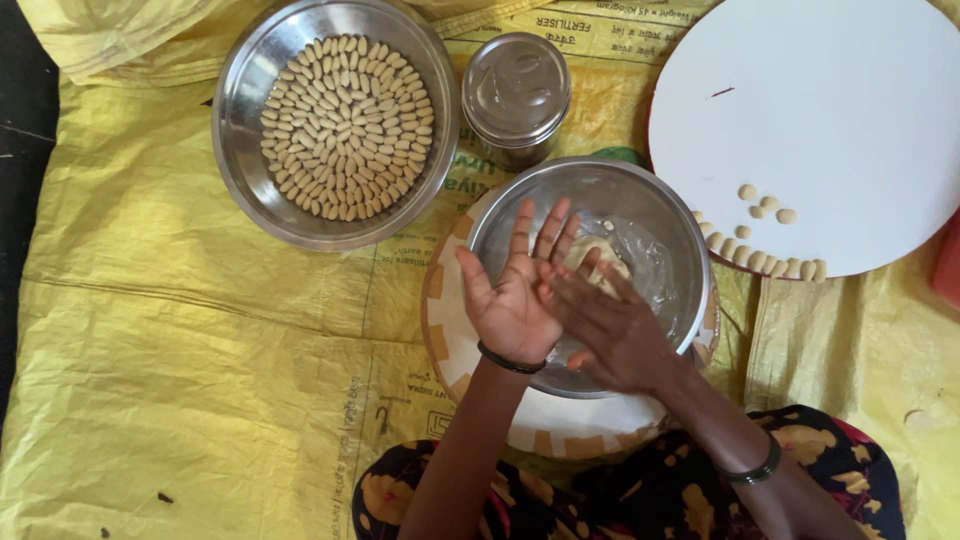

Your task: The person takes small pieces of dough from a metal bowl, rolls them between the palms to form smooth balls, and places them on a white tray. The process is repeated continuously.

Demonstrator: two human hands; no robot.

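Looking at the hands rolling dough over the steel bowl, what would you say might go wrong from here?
1. The left hand and right hand press together over the bowl; a piece rolled between them might slip out onto the yellow sheet.
2. The shaped pieces sit at the very edge of the white board, so a nudge could roll them off.
3. The bowl rests on a woven stand and may tip if leaned on.

Pale dough lump [598, 262], soft and uneven, lying inside steel bowl [668, 230] with smeared wall; bowl upright on patterned round stand [447, 335].
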